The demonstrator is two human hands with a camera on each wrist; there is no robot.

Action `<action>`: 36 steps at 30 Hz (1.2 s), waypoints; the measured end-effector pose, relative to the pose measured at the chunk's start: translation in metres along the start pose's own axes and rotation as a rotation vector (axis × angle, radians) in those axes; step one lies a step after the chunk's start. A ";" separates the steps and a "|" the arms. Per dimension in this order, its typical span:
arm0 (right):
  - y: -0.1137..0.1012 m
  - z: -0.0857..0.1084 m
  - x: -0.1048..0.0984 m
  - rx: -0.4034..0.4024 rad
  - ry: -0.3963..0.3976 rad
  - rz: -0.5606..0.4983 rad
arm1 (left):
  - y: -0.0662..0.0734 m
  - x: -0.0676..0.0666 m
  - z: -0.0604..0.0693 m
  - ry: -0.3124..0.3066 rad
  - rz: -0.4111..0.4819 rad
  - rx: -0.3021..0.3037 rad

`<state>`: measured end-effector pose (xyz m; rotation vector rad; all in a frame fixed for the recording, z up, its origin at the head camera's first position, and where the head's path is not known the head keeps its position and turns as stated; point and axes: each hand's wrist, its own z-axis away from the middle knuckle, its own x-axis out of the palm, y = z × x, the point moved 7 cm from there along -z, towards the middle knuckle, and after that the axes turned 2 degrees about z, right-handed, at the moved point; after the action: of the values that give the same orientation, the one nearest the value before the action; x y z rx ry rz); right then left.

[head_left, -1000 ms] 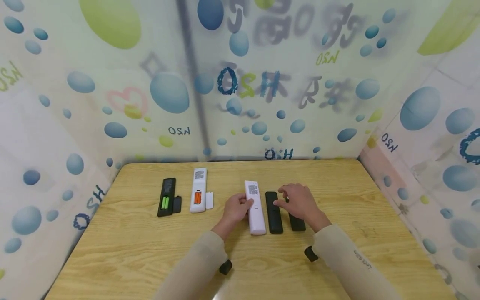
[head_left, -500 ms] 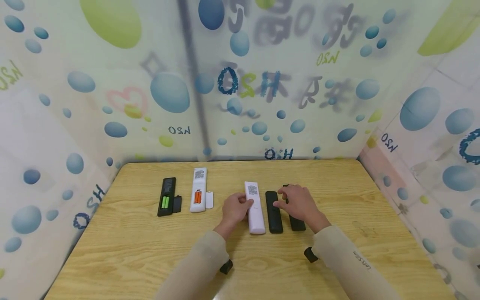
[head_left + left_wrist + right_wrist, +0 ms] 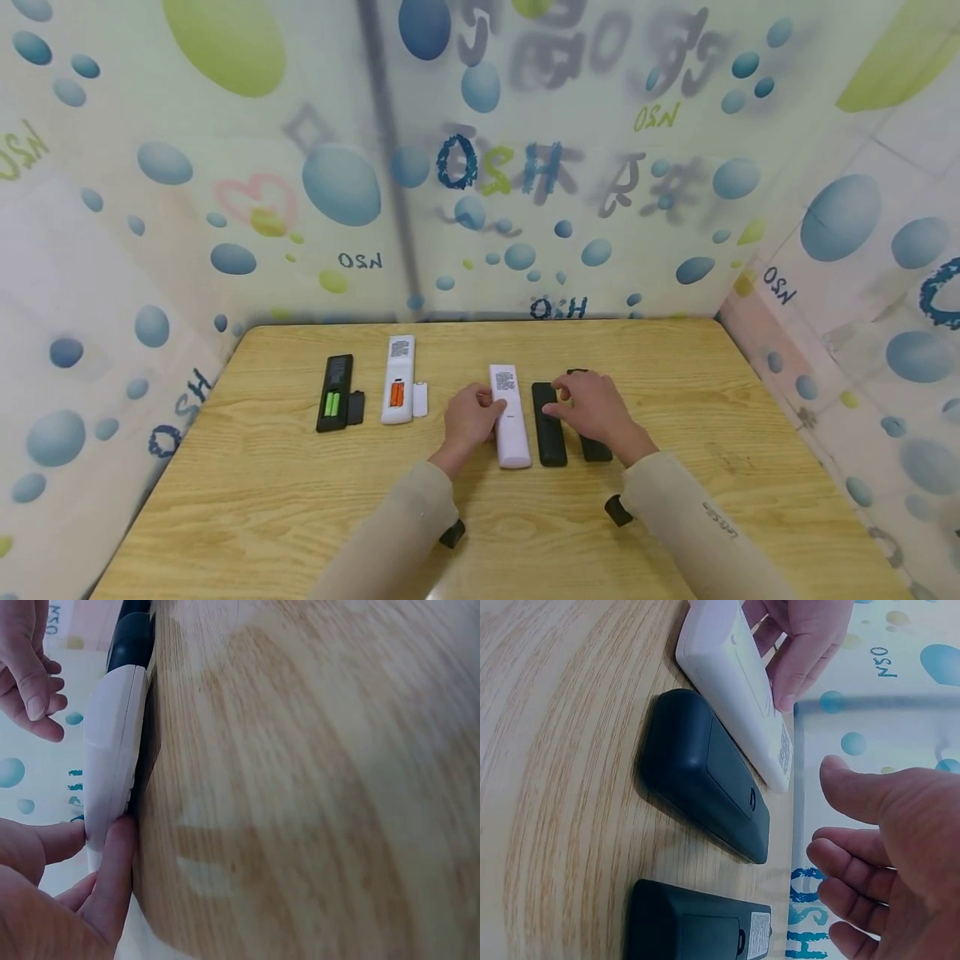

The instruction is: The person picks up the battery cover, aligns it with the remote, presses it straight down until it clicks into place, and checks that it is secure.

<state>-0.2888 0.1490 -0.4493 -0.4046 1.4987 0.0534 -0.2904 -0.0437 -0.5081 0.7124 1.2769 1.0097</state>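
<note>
My left hand (image 3: 468, 417) pinches the far left side of a white remote control (image 3: 513, 442), thumb on its back and fingers against the edge. This remote lies back side up, its battery cover on. Just right of it, a black remote control (image 3: 552, 446) lies back side up with its cover closed. A second black remote control (image 3: 597, 451) is partly hidden under my right hand (image 3: 597, 407). In the right wrist view that hand hovers above both black remotes, fingers loosely bent, holding nothing.
At left lies an open black remote (image 3: 334, 392) with green batteries, its cover (image 3: 356, 408) beside it. Next to it an open white remote (image 3: 401, 367) shows orange batteries, with a white cover (image 3: 421, 399) alongside. Patterned walls edge the wooden table (image 3: 300, 500).
The white remote has slid very slightly towards me in my left hand's grip. My right hand has shifted slightly left above the black remotes.
</note>
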 end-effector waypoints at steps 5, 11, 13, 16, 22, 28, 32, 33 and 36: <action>-0.005 -0.001 0.001 -0.012 -0.001 -0.001 | -0.003 -0.005 0.000 0.007 -0.020 -0.003; -0.010 -0.003 0.003 -0.023 -0.002 -0.008 | -0.005 -0.016 0.000 -0.003 -0.033 0.021; -0.012 -0.004 0.005 -0.025 -0.001 -0.008 | -0.005 -0.020 0.000 -0.007 -0.035 0.022; -0.017 -0.006 0.006 -0.038 0.005 -0.001 | -0.006 -0.028 -0.002 -0.019 -0.005 0.002; -0.037 -0.010 0.006 -0.097 0.005 0.005 | -0.006 -0.056 -0.003 -0.028 0.058 -0.017; -0.057 -0.016 0.010 -0.133 -0.020 -0.030 | -0.008 -0.090 -0.007 -0.008 0.022 0.011; -0.071 -0.020 0.016 -0.150 -0.037 -0.041 | -0.014 -0.112 -0.013 0.022 -0.062 0.000; -0.075 -0.021 0.017 -0.161 -0.040 -0.046 | -0.015 -0.117 -0.015 0.029 -0.081 -0.005; -0.089 -0.023 0.019 -0.197 -0.047 -0.058 | -0.018 -0.132 -0.018 0.051 -0.135 -0.012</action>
<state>-0.2840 0.0554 -0.4479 -0.6013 1.4396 0.1641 -0.3033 -0.1722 -0.4705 0.5862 1.3433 0.9293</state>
